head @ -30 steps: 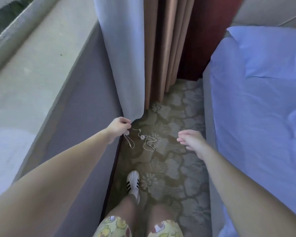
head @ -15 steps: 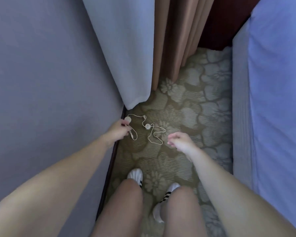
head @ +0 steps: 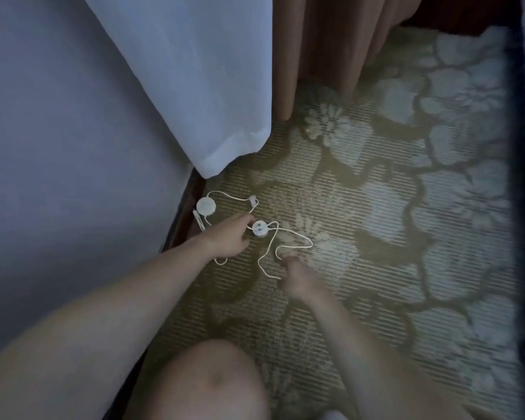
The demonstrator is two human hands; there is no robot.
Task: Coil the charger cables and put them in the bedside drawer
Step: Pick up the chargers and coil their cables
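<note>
The charger cable (head: 259,228) is white. The carpet (head: 376,298) is olive with pale flowers and fine stripes. The sheer curtain (head: 194,86) is white, the drape (head: 331,40) tan-brown.

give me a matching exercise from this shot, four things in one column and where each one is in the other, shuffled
Things
1. white curtain
2. brown curtain
3. larger white disc
4. smaller white puck

Places
A. on the carpet, just past the fingertips of the left hand
B. beside the dark skirting at the foot of the wall
C. hanging at top middle
D. hanging at upper left, hem near the floor

Pairs: 1-D, 2-C, 3-B, 4-A
</note>
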